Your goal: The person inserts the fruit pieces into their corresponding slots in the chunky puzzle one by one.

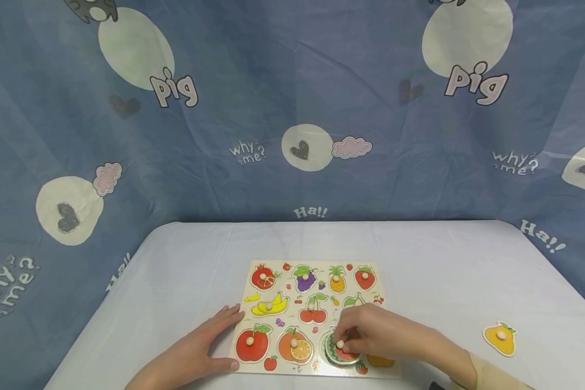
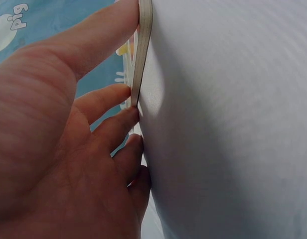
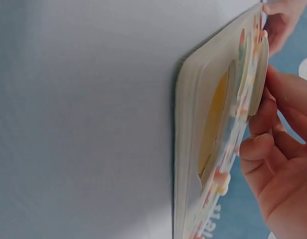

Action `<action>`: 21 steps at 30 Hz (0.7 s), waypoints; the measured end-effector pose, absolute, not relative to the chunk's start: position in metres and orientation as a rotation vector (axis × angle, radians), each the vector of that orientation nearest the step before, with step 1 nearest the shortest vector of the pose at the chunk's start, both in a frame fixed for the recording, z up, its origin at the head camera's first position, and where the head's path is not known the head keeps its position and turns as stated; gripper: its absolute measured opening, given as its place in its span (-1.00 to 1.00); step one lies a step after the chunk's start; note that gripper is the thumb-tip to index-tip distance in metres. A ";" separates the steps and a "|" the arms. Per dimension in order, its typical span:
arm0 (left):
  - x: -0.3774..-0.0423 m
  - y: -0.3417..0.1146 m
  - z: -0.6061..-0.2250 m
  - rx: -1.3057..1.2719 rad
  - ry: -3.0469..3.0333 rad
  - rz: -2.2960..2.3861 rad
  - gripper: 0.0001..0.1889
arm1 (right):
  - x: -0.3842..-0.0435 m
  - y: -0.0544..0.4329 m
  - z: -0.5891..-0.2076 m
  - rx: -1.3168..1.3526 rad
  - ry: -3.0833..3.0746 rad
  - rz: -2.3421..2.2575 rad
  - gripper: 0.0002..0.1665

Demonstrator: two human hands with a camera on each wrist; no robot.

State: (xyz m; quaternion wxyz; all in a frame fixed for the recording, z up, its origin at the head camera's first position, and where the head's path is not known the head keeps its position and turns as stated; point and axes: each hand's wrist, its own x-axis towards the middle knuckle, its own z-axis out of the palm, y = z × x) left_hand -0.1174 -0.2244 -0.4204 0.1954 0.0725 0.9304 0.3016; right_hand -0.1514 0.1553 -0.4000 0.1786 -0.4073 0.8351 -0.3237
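A wooden fruit puzzle board [image 1: 292, 371] lies on the table. My right hand [image 1: 370, 331] is over its lower right part, with thumb and bent fingers pinching the round watermelon piece [image 1: 345, 357] near its white knob. In the right wrist view this watermelon piece [image 3: 260, 79] stands slightly proud of the board, tilted over its slot. Beside it a yellow-bottomed recess [image 3: 213, 124] shows, partly under the hand in the head view. My left hand [image 1: 195, 348] touches the board's left edge with fingers extended, the thumb at the lower left corner.
A yellow pear piece [image 1: 501, 337] lies alone on the white table to the right. Other knobbed pieces sit in the board, among them an apple [image 1: 252, 349], an orange [image 1: 287, 355] and bananas [image 1: 275, 307]. A blue printed curtain [image 1: 292, 189] hangs behind the table.
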 end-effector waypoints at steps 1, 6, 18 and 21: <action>-0.118 -0.224 -0.421 0.202 2.606 0.845 0.01 | -0.152 0.155 -0.400 -1.154 2.363 -0.911 -0.85; -0.118 -0.224 -0.422 0.206 2.609 0.835 0.01 | -0.154 0.152 -0.402 -1.183 2.360 -0.899 -0.85; -0.118 -0.225 -0.423 0.184 2.605 0.842 0.00 | -0.156 0.146 -0.409 -1.188 2.354 -0.888 -0.87; -0.118 -0.225 -0.423 0.180 2.606 0.844 0.00 | -0.156 0.145 -0.409 -1.175 2.363 -0.882 -0.86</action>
